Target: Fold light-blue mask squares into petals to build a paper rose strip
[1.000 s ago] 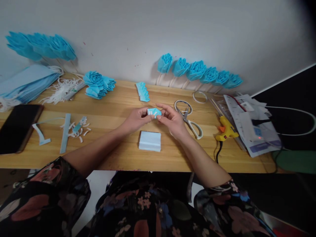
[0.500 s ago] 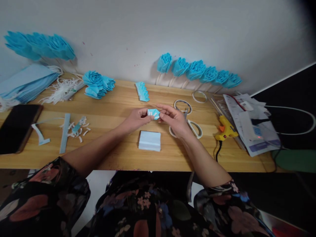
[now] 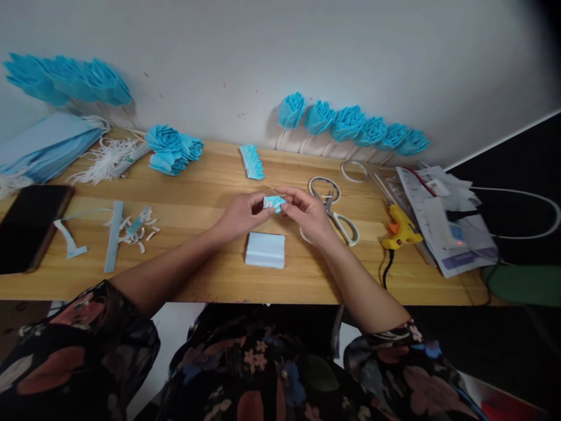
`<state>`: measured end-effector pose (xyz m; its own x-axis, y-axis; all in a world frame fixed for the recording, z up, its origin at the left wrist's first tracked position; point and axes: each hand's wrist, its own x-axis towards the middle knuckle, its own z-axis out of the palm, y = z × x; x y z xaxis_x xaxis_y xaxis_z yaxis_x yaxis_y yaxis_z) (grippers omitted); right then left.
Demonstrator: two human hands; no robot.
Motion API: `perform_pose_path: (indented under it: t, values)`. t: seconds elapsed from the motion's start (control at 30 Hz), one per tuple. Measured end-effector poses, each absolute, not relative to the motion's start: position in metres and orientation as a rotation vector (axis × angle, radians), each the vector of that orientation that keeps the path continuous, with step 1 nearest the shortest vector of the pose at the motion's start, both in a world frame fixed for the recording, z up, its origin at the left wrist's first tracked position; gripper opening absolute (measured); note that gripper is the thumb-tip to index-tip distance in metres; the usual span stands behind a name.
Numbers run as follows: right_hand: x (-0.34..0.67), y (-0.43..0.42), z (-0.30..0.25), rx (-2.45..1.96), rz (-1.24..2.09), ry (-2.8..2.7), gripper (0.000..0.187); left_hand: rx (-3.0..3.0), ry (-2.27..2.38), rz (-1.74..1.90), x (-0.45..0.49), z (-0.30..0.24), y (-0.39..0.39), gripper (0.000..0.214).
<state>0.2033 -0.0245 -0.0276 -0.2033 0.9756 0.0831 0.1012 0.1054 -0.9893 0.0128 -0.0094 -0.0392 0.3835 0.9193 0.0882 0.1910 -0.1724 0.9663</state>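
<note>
The small blue piece with white strips (image 3: 273, 202) is in the air above the wooden table (image 3: 210, 275), between the fingertips of both hands. The left hand (image 3: 243, 215) pinches its left end, with the thumb along the lower edge. The right hand (image 3: 310, 217) grips its right end by thumb and fingers; the fingers behind are partly hidden. Nearer to the body lies the light-blue stack (image 3: 265, 250), apart from both hands.

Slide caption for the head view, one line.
Left hand and right hand hold a small blue-and-white piece over a wooden table, scissors and yellow glue gun at right.
</note>
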Motion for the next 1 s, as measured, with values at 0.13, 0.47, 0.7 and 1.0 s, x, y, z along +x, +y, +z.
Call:
perform_pose_path:
  t: [0.13,0.47,0.7,1.0]
  values:
    - [0.206,-0.025,-0.022,-1.078,1.282,-1.413,0.035,1.499,1.004,0.912,0.013,-0.034,-0.008,0.019]
    - [0.206,-0.023,-0.026,-1.081,1.271,-1.42,0.037,1.435,0.981,0.869,0.013,-0.031,-0.008,0.024]
    - [0.208,-0.022,-0.029,-1.099,1.227,-1.498,0.041,1.441,0.941,0.876,0.014,-0.026,-0.01,0.023]
    - [0.205,-0.023,-0.03,-1.133,1.098,-1.577,0.039,1.443,0.951,0.868,0.013,-0.026,-0.01,0.021]
